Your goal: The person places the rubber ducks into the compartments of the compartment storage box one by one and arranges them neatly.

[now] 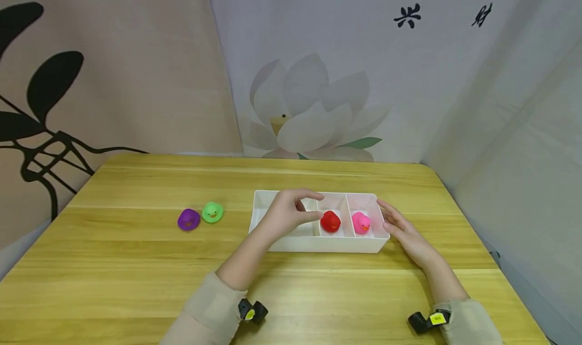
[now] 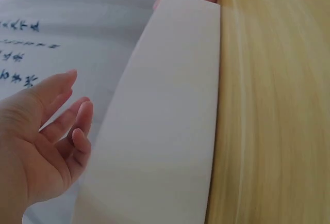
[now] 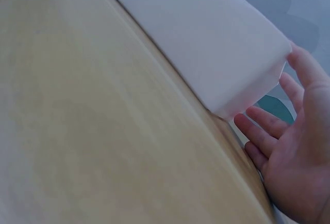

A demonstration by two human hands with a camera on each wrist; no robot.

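A white divided box (image 1: pixel 309 244) stands on the table. My left hand (image 1: pixel 290 211) is over its middle, thumb and forefinger apart with nothing between them. Just right of the thumb tip, a red rubber duck (image 1: pixel 330 222) sits in one compartment. The rightmost compartment holds a pink rubber duck (image 1: pixel 361 223). At the box's right end, my right hand (image 1: pixel 404 231) rests its fingertips against the wall, fingers loosely bent; the right wrist view shows the thumb (image 3: pixel 304 64) at the box's corner. Part of the box's left side is hidden behind the left hand.
On the wooden table (image 1: pixel 136 284), left of the box, a purple rubber duck (image 1: pixel 188 219) and a green rubber duck (image 1: pixel 212 212) sit side by side. Behind the table hangs a cloth backdrop (image 1: pixel 309 27) with a printed lotus.
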